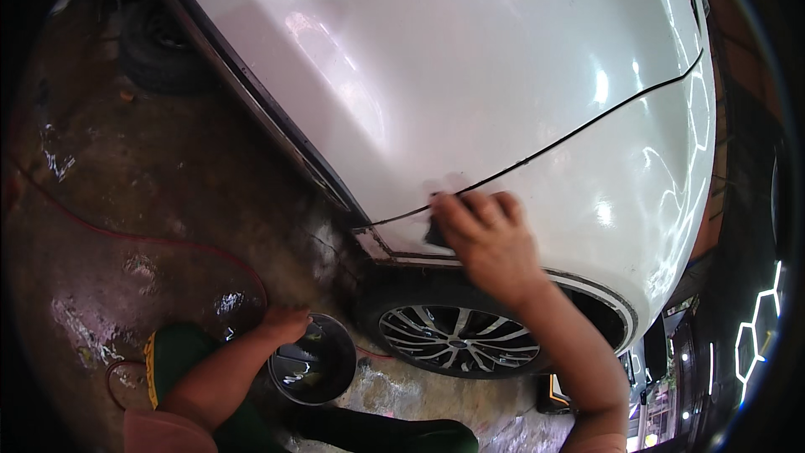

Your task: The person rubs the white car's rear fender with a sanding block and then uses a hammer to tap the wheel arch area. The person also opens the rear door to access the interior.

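Observation:
My right hand [490,239] is pressed against the white car [537,201], by the panel seam just above the front wheel arch. Its fingers are curled over a small dark pad [435,233], mostly hidden beneath them; the exact kind does not show. Low on the left, my left hand [288,325] has its fingers closed at the rim of a black bucket [346,352]. Dark liquid with bright reflections lies inside that bucket, which stands on the floor beside the tyre.
Below the fender sits a multi-spoke wheel [459,342]. A red hose [159,241] runs across the wet floor [176,168]. At the upper left lies a loose tyre [159,46]. A dark box-like object with a yellow-orange edge [553,390] stands behind the wheel.

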`<state>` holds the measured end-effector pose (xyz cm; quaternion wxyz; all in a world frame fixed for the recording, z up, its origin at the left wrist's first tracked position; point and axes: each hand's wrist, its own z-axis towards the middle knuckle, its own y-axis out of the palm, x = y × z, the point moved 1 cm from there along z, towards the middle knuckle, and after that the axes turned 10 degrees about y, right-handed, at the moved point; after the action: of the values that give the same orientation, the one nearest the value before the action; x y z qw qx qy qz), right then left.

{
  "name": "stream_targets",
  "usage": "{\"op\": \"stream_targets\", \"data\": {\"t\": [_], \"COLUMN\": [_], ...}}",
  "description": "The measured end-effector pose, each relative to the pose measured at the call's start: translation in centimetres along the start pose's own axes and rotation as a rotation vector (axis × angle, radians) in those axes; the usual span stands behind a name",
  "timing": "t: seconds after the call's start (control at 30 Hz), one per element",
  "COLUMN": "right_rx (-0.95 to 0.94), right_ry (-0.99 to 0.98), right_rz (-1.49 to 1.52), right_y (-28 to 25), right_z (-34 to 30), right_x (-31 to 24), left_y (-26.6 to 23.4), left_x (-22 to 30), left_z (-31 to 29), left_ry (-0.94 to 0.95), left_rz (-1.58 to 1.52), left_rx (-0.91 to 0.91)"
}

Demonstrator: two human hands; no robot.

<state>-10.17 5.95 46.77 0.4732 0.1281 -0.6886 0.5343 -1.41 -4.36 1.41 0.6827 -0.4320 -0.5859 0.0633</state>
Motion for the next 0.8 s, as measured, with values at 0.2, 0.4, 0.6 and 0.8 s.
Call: {"op": "stream_targets", "data": {"t": [0.2,0.4,0.6,0.8], "right_rx": [0.028,-0.070,0.026,-0.073], "right_ry": [0.157,-0.056,0.040,-0.113], "right_rz": [-0.042,0.039,0.003,0.069], "right_y": [-1.6,1.3,-0.8,3.4], "right_z": [-0.7,0.8,-0.1,1.2], "right_x": [1.3,-2.5,-0.5,-4.7], "left_y": [0.8,-0.6,0.6,-1.6], "left_x": [-1.1,0.2,-0.8,0.7], "left_z": [-0.2,-0.1,0.1,-0.3], "left_ry": [0.073,0.020,0.060,-0.003], "left_rz": [0.034,-0.011,0.044,-0.011], "left_rx": [0.032,-0.002,0.029,-0.049]}}
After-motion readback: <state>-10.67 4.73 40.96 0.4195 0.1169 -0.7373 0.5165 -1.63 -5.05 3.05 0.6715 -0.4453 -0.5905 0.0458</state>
